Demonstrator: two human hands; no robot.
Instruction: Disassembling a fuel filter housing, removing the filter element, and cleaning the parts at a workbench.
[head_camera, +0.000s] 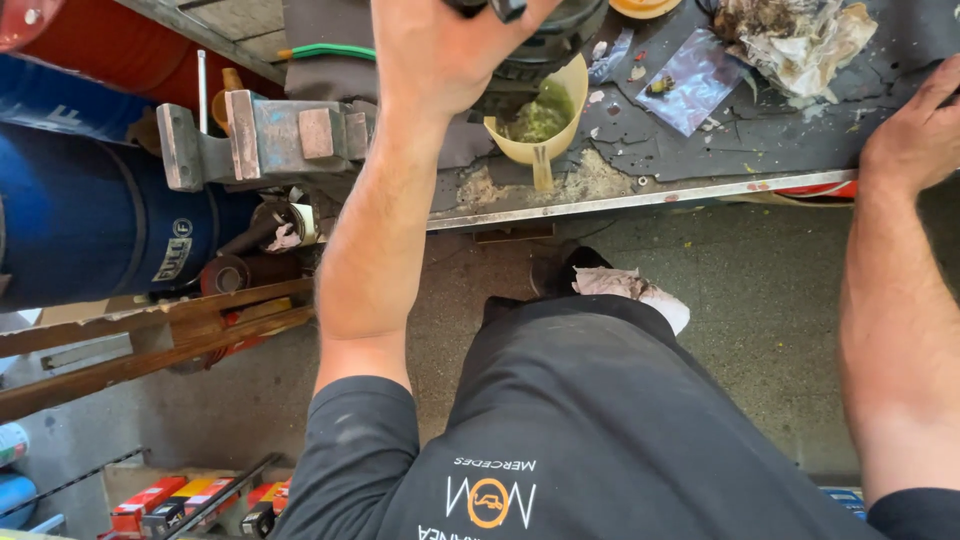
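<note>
Looking down past our black printed shirt (600, 420), we rest our right hand (915, 130), fingers flat and spread, on the cracked dark workbench (780, 130), our left hand (440, 50) closing round a dark object (490, 8) beside the yellow plastic funnel (545, 120), grey metal vise (260, 140) leftward

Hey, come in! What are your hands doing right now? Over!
Left hand grips a dark tool above the yellow funnel. Right hand flat on the workbench.
</note>
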